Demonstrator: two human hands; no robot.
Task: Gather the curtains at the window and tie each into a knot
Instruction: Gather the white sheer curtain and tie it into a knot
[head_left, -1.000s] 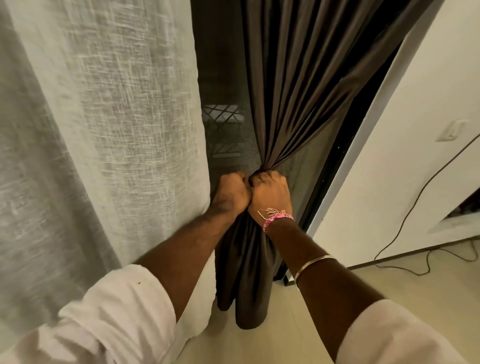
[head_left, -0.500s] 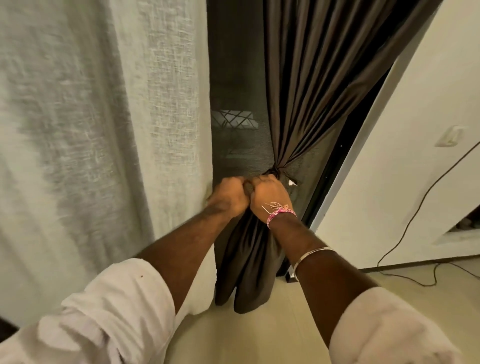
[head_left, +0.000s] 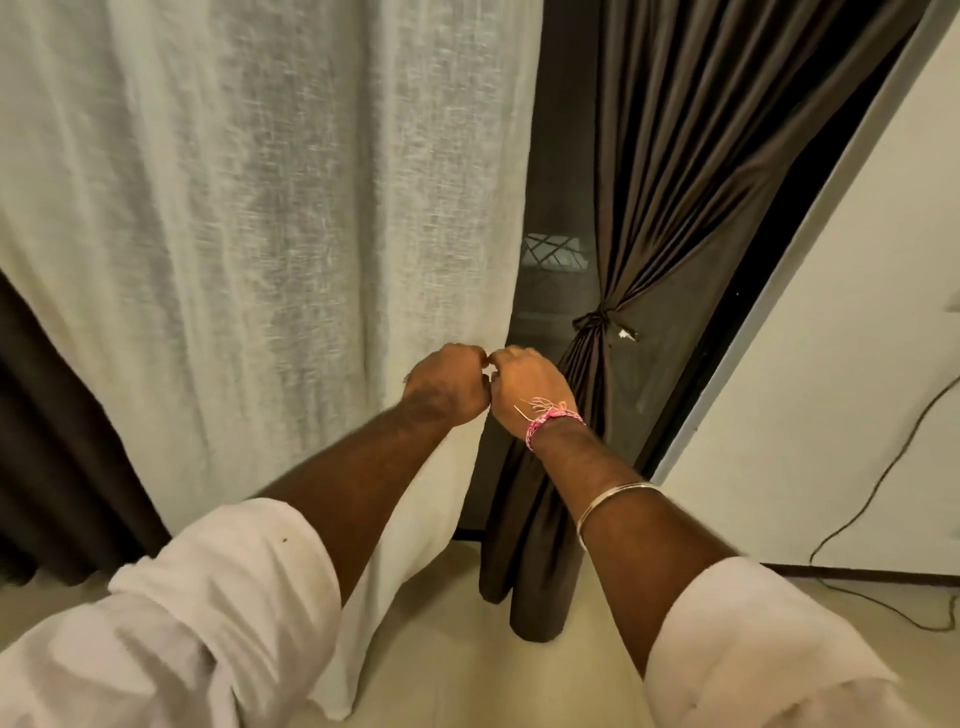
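Two hands off the brown curtain (head_left: 670, 171): head view shows it now hanging free at the window's right side, cinched at a knot (head_left: 597, 318). Left hand (head_left: 449, 387) and right hand (head_left: 527, 387), fingers curled, have shifted to the white sheer curtain (head_left: 270, 208) edge; grip unclear. White curtain likely next.

A: Are both hands still holding the brown curtain (head_left: 675, 171)?
B: No. The left hand (head_left: 448, 387) and right hand (head_left: 527, 387) are now sitting off it, to the left and nearer, at the right edge of the white sheer curtain (head_left: 270, 234).
A: And the brown one?
B: It is hanging free, its knot (head_left: 598, 318) now showing, cinched, to the right of the hands.
A: Anything else?
B: At far left another dark curtain (head_left: 62, 457) is now showing.
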